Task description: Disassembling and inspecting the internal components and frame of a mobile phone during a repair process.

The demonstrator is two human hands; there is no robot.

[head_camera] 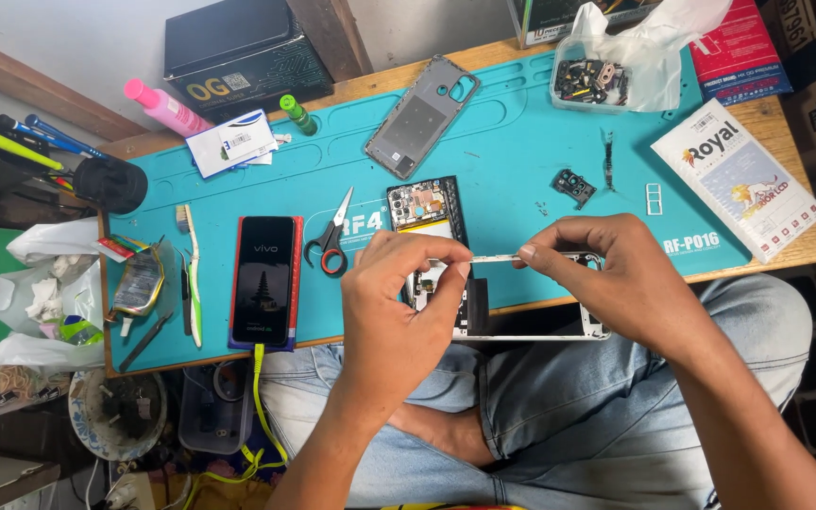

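My left hand [397,302] and my right hand [606,269] hold between them a thin silvery strip [493,257], pinched at each end by the fingertips. Under the hands lies a white phone frame [531,332] over the front edge of the teal work mat [512,151]. An opened phone [427,212] with bare circuit board shows just behind my left hand. A grey phone back cover [420,115] lies farther back on the mat.
A lit phone [263,280] on a yellow cable lies at the left, beside red-handled scissors [332,241]. Tweezers and a toothbrush [191,274] lie further left. A parts tub [597,80], small camera module [573,186] and white packet [739,179] sit right.
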